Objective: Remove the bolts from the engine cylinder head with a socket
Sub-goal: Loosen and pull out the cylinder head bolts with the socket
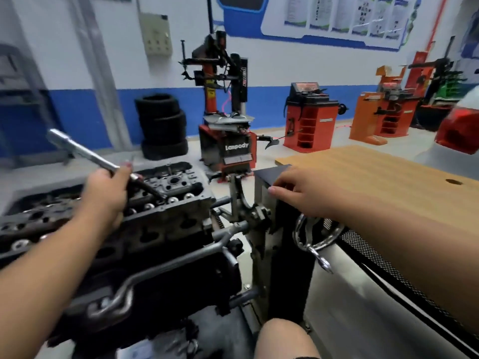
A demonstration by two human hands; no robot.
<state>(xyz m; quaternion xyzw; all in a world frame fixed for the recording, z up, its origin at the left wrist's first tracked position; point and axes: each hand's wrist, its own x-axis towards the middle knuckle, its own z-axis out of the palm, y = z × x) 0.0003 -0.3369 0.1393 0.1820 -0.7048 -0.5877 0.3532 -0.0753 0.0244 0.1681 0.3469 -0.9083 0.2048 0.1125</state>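
The left hand grips a long socket wrench, its dark lower end set on the cylinder head of an engine on a stand. The right hand rests with loosely bent fingers on a dark post beside a wooden table. Tyres and a tyre changer stand behind.

L hand gripping; R hand loose

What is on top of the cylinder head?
The left hand holds a wrench, its tip down among bolts on the cylinder head. The hand covers the part beneath.
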